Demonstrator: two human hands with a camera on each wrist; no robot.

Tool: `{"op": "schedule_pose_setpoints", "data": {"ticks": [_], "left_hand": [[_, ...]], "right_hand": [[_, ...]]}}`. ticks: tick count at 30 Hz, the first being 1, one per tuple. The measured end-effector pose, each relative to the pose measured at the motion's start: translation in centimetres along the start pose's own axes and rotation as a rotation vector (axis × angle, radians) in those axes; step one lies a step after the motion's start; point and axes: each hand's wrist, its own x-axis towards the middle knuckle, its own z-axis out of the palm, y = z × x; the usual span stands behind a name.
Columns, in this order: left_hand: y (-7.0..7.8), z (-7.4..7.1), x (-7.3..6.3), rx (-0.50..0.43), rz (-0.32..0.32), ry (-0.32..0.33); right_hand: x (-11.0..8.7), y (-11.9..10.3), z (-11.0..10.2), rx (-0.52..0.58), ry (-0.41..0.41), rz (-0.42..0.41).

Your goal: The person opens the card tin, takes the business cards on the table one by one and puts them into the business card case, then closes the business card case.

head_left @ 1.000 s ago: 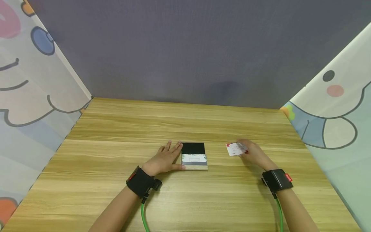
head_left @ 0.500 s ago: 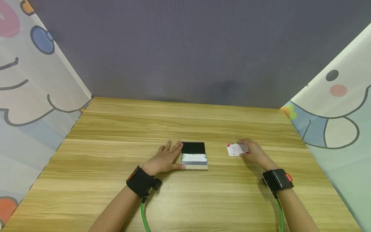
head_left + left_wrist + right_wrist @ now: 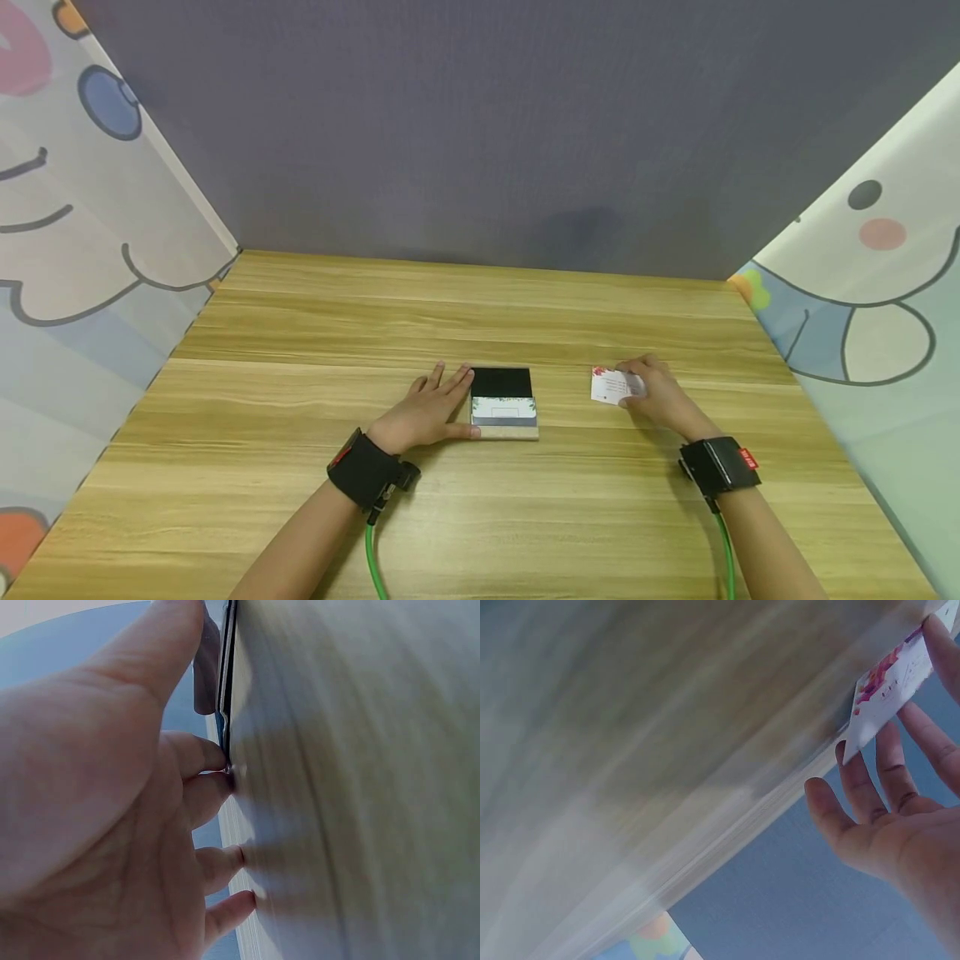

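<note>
A small card case (image 3: pixel 500 383) lies unfolded on the table, its far half black. On its near half sits a white card with a leafy green print (image 3: pixel 504 407), above a grey strip and a beige edge. My left hand (image 3: pixel 423 417) rests at the case's left side with fingers spread, index fingertip at the far half and thumb at the near left corner. In the left wrist view the other fingertips (image 3: pixel 244 900) touch the table. My right hand (image 3: pixel 654 396) pinches a white card with red flowers and small print (image 3: pixel 611 386) between thumb and fingers, tilted up from the table.
The wood-grain table (image 3: pixel 480 517) ends at a dark grey panel (image 3: pixel 480 150) at the back. Printed cartoon panels flank it. Both wrists wear black straps (image 3: pixel 718 467) with green cables (image 3: pixel 372 558) trailing toward the front edge.
The flowered card has turned and shifted slightly right in my right hand's fingers, its left edge now more upright. My left hand and the card case stay put.
</note>
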Motion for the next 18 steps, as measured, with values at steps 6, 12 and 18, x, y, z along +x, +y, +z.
{"op": "schedule_pose_setpoints", "data": {"ticks": [6,12,18], "left_hand": [[0.00,-0.02,0.03,-0.006,0.001,-0.001],[-0.04,-0.05,-0.01,-0.013,0.000,-0.002],[0.00,-0.12,-0.05,-0.017,0.001,0.003]], "right_hand": [[-0.01,0.01,0.02,0.007,0.018,0.024],[0.19,-0.25,-0.26,0.024,0.013,0.042],[0.35,-0.67,-0.48,0.052,0.038,0.039]]}}
